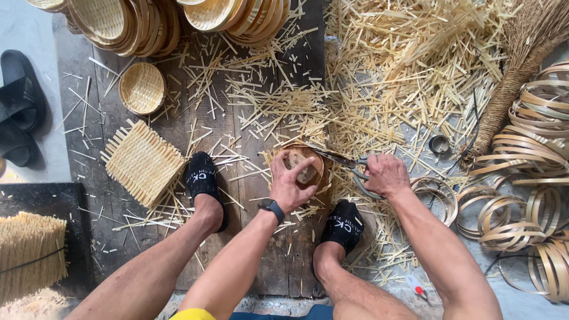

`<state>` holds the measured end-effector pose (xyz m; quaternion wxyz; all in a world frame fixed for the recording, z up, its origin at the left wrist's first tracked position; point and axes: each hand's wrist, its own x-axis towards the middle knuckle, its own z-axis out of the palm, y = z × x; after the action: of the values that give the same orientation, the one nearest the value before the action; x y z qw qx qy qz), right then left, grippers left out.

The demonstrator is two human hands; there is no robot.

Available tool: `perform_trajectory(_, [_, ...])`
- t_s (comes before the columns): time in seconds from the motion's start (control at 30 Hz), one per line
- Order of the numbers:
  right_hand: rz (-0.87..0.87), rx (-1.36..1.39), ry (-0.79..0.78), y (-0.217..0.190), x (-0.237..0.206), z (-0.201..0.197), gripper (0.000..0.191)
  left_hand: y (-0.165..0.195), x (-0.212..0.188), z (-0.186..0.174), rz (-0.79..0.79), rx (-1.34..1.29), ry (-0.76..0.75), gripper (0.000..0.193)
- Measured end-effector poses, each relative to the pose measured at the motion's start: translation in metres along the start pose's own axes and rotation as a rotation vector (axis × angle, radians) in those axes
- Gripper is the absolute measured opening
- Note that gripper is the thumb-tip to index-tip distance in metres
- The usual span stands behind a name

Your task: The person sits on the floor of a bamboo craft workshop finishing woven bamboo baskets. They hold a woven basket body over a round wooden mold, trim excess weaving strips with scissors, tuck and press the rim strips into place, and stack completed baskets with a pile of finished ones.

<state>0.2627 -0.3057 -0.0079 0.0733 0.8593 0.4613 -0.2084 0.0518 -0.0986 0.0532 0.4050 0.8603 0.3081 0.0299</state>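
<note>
My left hand (pixel 288 182) presses a small round woven bamboo basket (pixel 308 167) onto the wooden floor between my feet. A dark watch sits on that wrist. My right hand (pixel 386 174) grips the handles of a pair of metal scissors (pixel 339 158), whose blades lie across the basket's upper rim. My two feet in black socks rest on either side, the left foot (pixel 202 181) and the right foot (pixel 345 224).
Cut bamboo strips (pixel 391 65) litter the floor ahead. A flat woven square mat (pixel 142 161) and a small finished basket (pixel 142 88) lie left. Stacked baskets (pixel 124 24) sit at top. Coiled bamboo rings (pixel 533 148), a broom (pixel 515 77), black sandals (pixel 21 106).
</note>
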Motion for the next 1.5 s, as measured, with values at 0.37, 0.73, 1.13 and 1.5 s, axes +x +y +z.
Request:
perform_trajectory(0.37, [-0.061,-0.061,0.159,-0.001,0.01,0.014,0.01,-0.011,0.005,0.005,0.218,0.019,-0.024,0.057])
perform_trajectory(0.73, [-0.047,-0.073,0.197,-0.02,0.016,0.012,0.026,-0.013,0.012,-0.007,0.294,0.101,-0.129,0.06])
perform_trajectory(1.13, [-0.124,0.007,0.37,-0.019,0.009,0.004,0.045,-0.007,-0.004,0.005,0.093,-0.098,0.077,0.069])
perform_trajectory(1.5, [-0.132,0.012,0.43,-0.019,0.006,0.01,0.044,-0.003,0.003,-0.005,0.246,0.021,-0.133,0.08])
